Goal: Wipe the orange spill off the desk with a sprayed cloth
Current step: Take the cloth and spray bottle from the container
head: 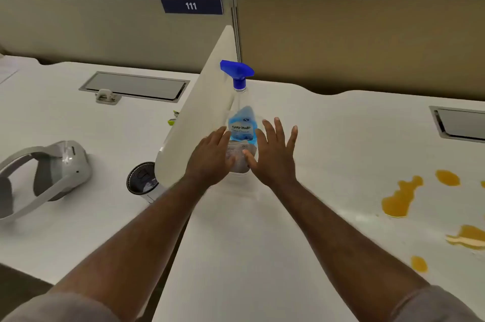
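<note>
Left hand (210, 157) and right hand (273, 154), both spread and empty, flank the spray bottle (240, 122); smooth, liquid-weighted plastic, likely best gripped at its neck above them.

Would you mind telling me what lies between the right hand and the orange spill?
Only bare white desk separates the right hand from the orange spill in the head view.

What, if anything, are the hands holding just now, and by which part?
Nothing yet: both the left hand and right hand are open beside the spray bottle.
</note>
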A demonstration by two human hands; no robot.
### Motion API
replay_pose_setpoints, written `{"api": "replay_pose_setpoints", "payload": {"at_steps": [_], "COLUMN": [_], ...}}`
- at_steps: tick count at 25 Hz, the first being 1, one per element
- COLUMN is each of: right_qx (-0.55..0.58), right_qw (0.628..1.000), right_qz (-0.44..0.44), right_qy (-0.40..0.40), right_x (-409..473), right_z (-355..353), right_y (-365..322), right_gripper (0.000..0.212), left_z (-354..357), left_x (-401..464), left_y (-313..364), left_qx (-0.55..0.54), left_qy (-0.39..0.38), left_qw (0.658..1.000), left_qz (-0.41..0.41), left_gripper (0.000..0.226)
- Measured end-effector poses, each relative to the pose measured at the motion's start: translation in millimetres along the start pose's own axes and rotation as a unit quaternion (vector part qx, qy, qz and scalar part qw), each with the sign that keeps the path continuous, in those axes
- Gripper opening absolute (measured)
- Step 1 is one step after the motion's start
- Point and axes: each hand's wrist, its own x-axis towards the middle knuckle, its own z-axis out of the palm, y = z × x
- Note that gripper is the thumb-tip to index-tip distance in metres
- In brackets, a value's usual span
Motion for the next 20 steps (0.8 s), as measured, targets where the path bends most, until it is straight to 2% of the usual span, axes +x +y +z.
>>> {"api": "replay_pose_setpoints", "payload": {"at_steps": [4,8,14,17,20], "right_qx": [-0.011,0.012,0.015,0.089,0.177], "right_qw": [0.996,0.991,0.993,0.986,0.970], "right_qz": [0.053,0.082,0.063,0.052,0.056], "right_qy": [-0.070,-0.106,-0.099,-0.131,-0.154], "right_x": [8.5,20.3,29.2,30.2,27.0], "right_z": [14.4,23.4,20.6,14.6,12.2], "right_y": [-12.9,-19.4,-36.2,-40.3,-37.7], "right_gripper": [0.063,0.053,0.034,0.021,0.019], "left_z": [9.0,11.9,20.7,23.0,19.3], "left_x": [11.3,20.2,20.6,21.2,24.6], "left_y": [-2.9,-7.3,-13.9,-17.3,-16.6], "left_qx": [0.009,-0.001,-0.039,-0.040,-0.073], "left_qy": [-0.028,-0.041,-0.101,-0.110,-0.109], "left_qw": [1.000,0.999,0.993,0.992,0.991], "left_qz": [0.009,0.021,0.039,0.037,0.008], "left_gripper": [0.070,0.058,0.042,0.046,0.044]}}
